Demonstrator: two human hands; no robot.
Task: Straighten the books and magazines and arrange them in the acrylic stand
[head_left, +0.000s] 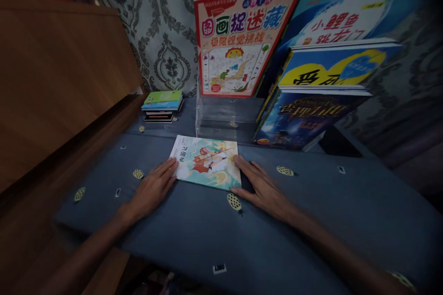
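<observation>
A picture book (207, 162) with a teal and white cover lies sideways on the cloth-covered table, its printed title at the left end. At that end, my left hand (157, 184) has its fingers closed together against the book's edge, the tips just over the cover. Across from it, my right hand (258, 184) holds the right edge, thumb by the near corner and forefinger on the far part of the edge. The undersides of both hands are hidden.
Behind the book, a clear acrylic stand (221, 117) bears a red-bordered activity book (238, 41). To its right stand several upright books, a dark blue one (304, 120) in front. A small stack of books (162, 103) sits at the back left, near a wooden cabinet (65, 64).
</observation>
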